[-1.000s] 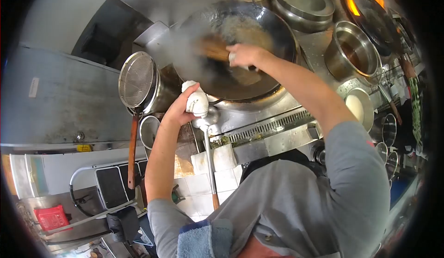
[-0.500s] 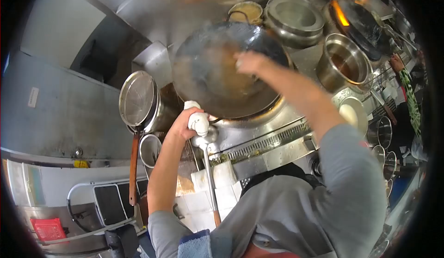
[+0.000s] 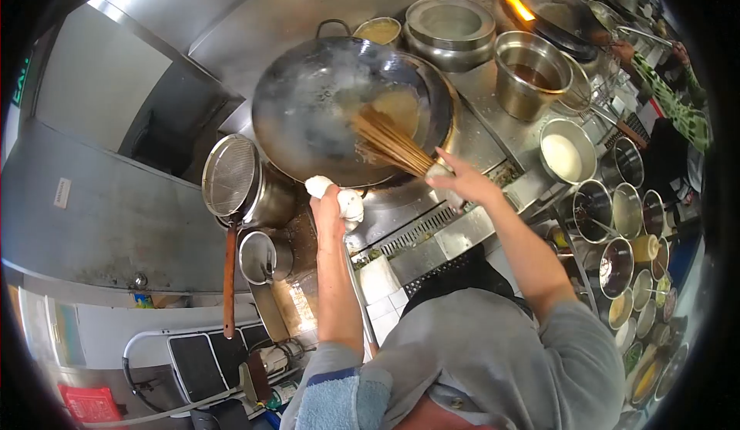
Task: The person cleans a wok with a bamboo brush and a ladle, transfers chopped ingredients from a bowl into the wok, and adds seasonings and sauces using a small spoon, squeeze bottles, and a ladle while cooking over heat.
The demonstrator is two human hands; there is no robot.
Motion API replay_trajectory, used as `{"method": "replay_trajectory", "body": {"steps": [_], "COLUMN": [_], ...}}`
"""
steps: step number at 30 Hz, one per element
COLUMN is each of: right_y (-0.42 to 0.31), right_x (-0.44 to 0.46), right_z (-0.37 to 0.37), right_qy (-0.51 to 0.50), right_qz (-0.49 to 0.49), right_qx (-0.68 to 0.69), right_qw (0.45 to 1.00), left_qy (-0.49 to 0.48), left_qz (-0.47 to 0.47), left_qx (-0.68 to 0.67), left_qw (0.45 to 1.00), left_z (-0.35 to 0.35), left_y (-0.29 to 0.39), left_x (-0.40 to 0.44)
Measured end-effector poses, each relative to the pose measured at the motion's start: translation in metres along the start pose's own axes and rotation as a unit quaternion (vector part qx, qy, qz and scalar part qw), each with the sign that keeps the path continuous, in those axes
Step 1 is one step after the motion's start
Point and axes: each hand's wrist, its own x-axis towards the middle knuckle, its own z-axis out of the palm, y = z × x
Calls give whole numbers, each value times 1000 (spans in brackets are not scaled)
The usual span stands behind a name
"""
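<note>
A large black wok (image 3: 293, 83) sits tilted on the stove, with steam rising from it and some cloudy liquid at its right side. My left hand (image 3: 328, 205) is closed round a white cloth (image 3: 351, 206) at the wok's near rim. My right hand (image 3: 465, 180) grips the bound end of a bamboo brush (image 3: 397, 143), over the near right rim. The brush's spread bristles lie inside the wok. What the cloth covers at the rim is hidden.
A mesh strainer (image 3: 230, 176) rests on a pot at the left. Metal pots (image 3: 518, 95) and a flaming wok (image 3: 555, 15) stand at the right. Another person's patterned sleeve (image 3: 667, 99) shows far right, above several bowls (image 3: 617, 267). A folding step stool (image 3: 198, 364) is lower left.
The brush has come from the wok's middle toward its near right side, held by my right hand. The wok now tilts, its left side raised. The view has shifted to the right.
</note>
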Motion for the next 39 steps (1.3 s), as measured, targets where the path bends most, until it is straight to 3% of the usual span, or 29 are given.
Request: {"method": "replay_trajectory", "body": {"steps": [2,4,6,7,10,12,15,17,18,19,20,21,22,23,24,26,27,28,29,30,31,33,35,36,37,38,39], "right_y": [63,81,46,51,60,57,81,110,91,50,56,73,70,52,34,-29,-17,6,-5,-40,-54,-54,10,43,1,-39,-35], "right_x": [-13,-36,-72,-79,-93,-103,-101,-88,-86,-88,-70,-40,-17,-4,-2,-25,19,85,114,102,104,124,149,163,94,26,34], "right_z": [10,14,-3,-8,-27,-35,-45,-62,-68,-63,-70,-85,-94,-88,-92,-66,-85,-107,-104,-99,-92,-86,-101,-107,-104,-100,-137], "right_qy": [69,90,61,63,70,108,125,126,123,153,157,90,72,69,92,61,51,55,125,42,24,10,-34,-41,-144,-239,-257], "right_qz": [-61,-53,64,55,39,84,67,52,100,103,85,33,4,-6,-15,-107,-105,-168,-269,-243,-186,-174,-295,-360,-210,-60,-127], "right_qx": [53,125,246,265,272,273,265,206,214,175,134,103,39,-41,-118,20,13,-86,-130,-101,-30,-109,-297,-372,-425,-490,-504], "right_qw": [994,987,965,961,959,952,954,969,964,967,975,990,997,997,989,992,993,981,946,964,982,979,907,855,869,836,815], "left_qy": [5,28,31,35,51,65,95,169,206,163,211,132,233,164,204,222,218,210,212,209,201,165,130,168,190,162,146], "left_qz": [36,62,73,75,77,95,153,111,60,102,44,40,97,63,149,121,136,152,167,183,200,226,224,229,236,169,172], "left_qx": [16,48,56,59,69,69,202,253,259,307,278,254,281,200,190,204,178,155,169,182,195,207,224,231,237,256,241], "left_qw": [999,997,995,995,993,991,963,946,942,932,936,957,926,964,949,946,950,953,948,943,939,938,939,931,923,938,944], "left_z": [0,1,1,4,11,6,-3,18,26,23,32,27,42,41,52,65,65,67,67,68,69,66,66,68,74,70,62], "left_y": [-3,-7,-14,-13,-12,-26,-49,-44,-45,-66,-63,-61,-41,-27,-60,-52,-42,-44,-50,-55,-60,-59,-78,-84,-88,-92,-74], "left_x": [-1,-2,-3,-8,-21,-19,-21,-50,-61,-51,-59,-61,-86,-97,-79,-103,-111,-115,-115,-114,-113,-125,-116,-114,-115,-108,-114]}}
